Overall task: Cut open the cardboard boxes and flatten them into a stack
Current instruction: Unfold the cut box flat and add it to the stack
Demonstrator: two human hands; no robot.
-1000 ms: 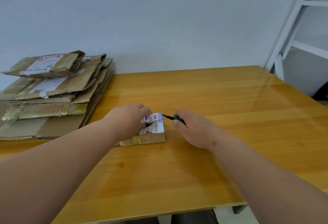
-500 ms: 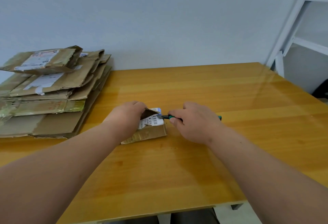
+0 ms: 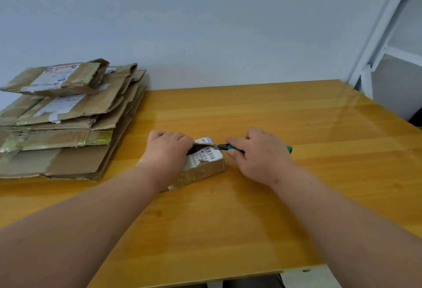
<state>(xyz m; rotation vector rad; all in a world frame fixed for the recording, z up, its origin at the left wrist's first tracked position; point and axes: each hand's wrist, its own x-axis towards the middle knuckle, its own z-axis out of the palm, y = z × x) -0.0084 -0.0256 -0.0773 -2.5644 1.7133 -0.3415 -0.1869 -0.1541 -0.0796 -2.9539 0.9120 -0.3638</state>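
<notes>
Lifting since a second ago, the small box's (image 3: pixel 201 169) flap at frame centre opens as the left hand (image 3: pixel 167 150) holds it and the right hand (image 3: pixel 258 153) grips the cutter (image 3: pixel 225 147), so flattening looks close.

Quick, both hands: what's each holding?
Left hand: gripping the small box.
Right hand: gripping the green cutter, blade at the box top.

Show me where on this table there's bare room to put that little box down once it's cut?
The table is bare right of the right hand to its far edge, and along the near edge below both forearms. A bare strip also runs behind the box to the wall. The left is crowded: the stack fills that corner, beside the left hand.
</notes>
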